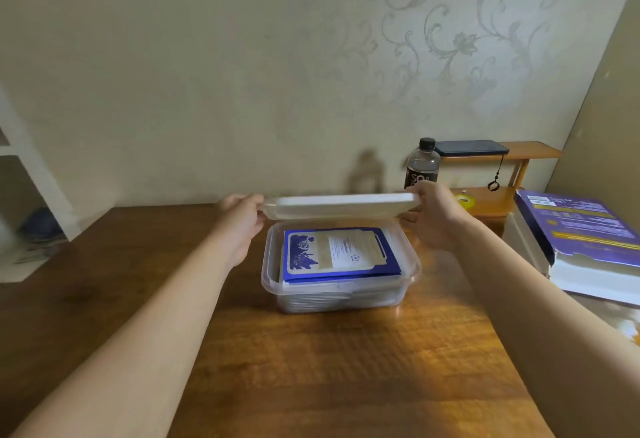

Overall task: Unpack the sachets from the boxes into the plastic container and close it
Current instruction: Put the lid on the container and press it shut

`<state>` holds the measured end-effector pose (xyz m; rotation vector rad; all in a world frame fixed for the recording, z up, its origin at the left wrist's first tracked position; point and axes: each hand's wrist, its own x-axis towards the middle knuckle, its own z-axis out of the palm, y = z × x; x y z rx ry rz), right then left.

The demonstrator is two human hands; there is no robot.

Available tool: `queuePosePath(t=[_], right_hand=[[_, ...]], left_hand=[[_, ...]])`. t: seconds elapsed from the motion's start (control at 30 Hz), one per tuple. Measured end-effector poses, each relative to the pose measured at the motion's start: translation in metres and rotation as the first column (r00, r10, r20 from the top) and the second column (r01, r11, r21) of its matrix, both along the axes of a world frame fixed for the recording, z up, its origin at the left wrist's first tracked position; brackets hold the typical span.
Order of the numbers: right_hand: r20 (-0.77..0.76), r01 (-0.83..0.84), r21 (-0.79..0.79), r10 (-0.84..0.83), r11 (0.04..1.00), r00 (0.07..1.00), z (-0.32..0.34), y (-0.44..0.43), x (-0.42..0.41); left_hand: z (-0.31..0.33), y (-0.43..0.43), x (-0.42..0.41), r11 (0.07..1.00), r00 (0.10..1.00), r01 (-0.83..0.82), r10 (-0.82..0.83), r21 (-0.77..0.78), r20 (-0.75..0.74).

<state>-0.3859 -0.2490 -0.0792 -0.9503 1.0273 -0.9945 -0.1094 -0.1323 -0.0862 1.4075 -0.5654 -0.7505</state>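
Observation:
A clear plastic container [273,285] stands in the middle of the wooden table, filled with a stack of blue and cream sachets [337,254]. Its translucent white lid [341,205] hovers just above the container's far rim, roughly level. My left hand [244,219] grips the lid's left end and my right hand [433,216] grips its right end. The opened purple boxes [581,240] lie stacked at the right edge of the table.
A dark water bottle [421,164] stands behind the container by the wall. A small wooden shelf [512,167] at the back right carries a phone [471,147]. A white shelving unit [31,192] stands at the left. The wooden table [329,368] stretches toward me.

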Motion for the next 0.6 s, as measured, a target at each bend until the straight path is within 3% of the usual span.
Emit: queuePosePath(t=[0.33, 0.6], right_hand=[[-0.232, -0.072, -0.111, 0.044, 0.991, 0.972, -0.007, 0.045, -0.007], [-0.465, -0.168, -0.245, 0.036, 0.955, 0.885, -0.021, 0.059, -0.002]], left_hand=[[-0.011, 0.029, -0.02, 0.992, 0.97, -0.02, -0.012, 0.128, 0.242], [-0.024, 0.036, -0.026, 0.97, 0.881, 0.003, -0.118, 0.245, 0.458]])
